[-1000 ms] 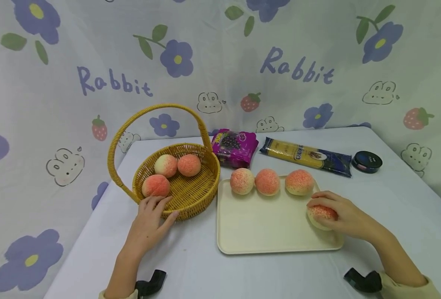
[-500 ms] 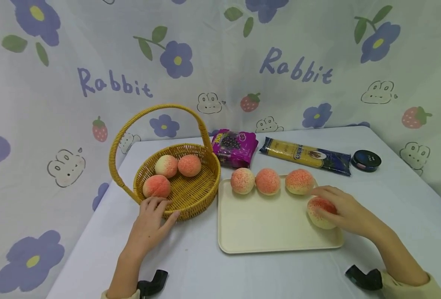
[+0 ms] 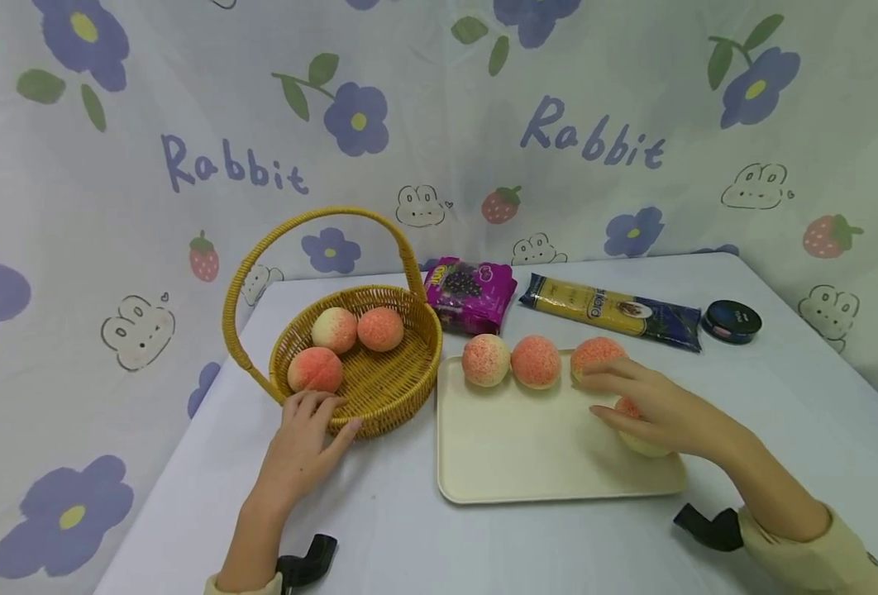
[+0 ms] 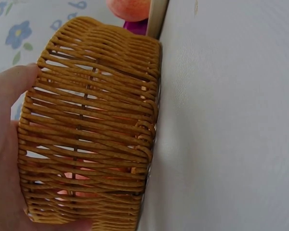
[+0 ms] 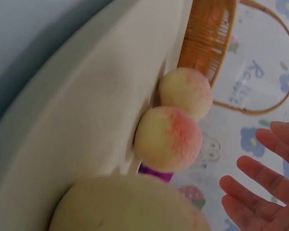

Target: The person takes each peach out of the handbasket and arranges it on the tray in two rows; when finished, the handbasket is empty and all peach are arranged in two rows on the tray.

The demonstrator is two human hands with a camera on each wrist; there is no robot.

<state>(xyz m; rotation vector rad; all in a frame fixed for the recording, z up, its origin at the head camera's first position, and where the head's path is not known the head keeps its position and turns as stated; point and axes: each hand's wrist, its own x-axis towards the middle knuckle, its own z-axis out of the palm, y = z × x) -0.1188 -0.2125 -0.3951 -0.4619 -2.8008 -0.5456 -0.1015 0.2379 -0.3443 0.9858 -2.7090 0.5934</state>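
My left hand (image 3: 299,450) holds the near rim of a yellow wicker basket (image 3: 387,417), fingertips over the edge and thumb at the rim. Three pink and cream peaches lie inside, the nearest peach (image 3: 316,370) close to my fingers. In the left wrist view the woven wall (image 4: 91,130) fills the middle. My right hand (image 3: 658,405) hovers over the right side of a cream tray (image 3: 513,463), fingers spread, nothing held. It partly hides the near-right peach (image 3: 645,447) and overlaps the back-right peach (image 3: 595,354). The right wrist view shows the fingers apart from the peaches.
Two more peaches, one cream-pink peach (image 3: 485,360) and one pinker peach (image 3: 536,362), sit along the tray's back edge. Behind are a purple packet (image 3: 469,293), a yellow and blue pasta packet (image 3: 610,310) and a round black tin (image 3: 732,321). A printed cloth (image 3: 439,124) hangs behind.
My right hand has let go of the near-right peach, spread its fingers and risen slightly back and to the left. The peach stays on the tray. My left hand stays at the basket rim.
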